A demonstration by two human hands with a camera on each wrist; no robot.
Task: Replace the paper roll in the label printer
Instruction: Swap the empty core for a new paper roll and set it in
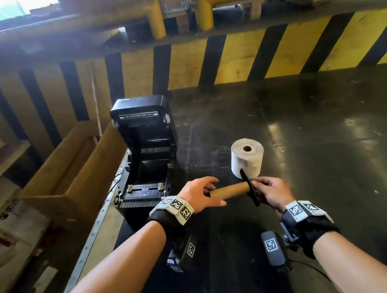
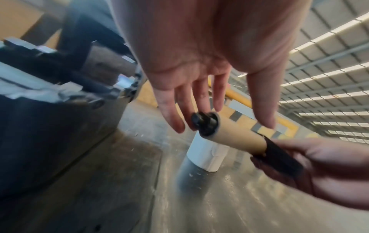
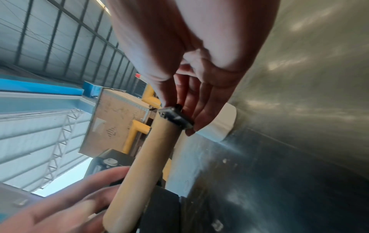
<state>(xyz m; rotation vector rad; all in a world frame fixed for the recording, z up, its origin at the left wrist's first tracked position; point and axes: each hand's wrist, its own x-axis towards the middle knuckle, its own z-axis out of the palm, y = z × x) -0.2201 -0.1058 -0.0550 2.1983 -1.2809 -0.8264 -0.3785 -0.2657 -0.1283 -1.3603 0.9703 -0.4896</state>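
The right hand (image 1: 273, 191) is pinching the black flange (image 1: 250, 188) at one end of an empty cardboard tube (image 1: 230, 190), holding it level above the dark table (image 1: 306, 133), just in front of the printer (image 1: 145, 156). A black spindle (image 2: 203, 122) is poking out of the tube's other end. The left hand (image 1: 199, 194) is reaching to that end with its fingers (image 2: 169, 108) spread and relaxed; whether they are touching the tube I cannot tell. The printer is sitting with its lid up and its paper bay bare. A full white paper roll (image 1: 247, 158) is standing on end on the table, just beyond the hands. A cardboard box (image 1: 70, 174) is lying left of the printer.
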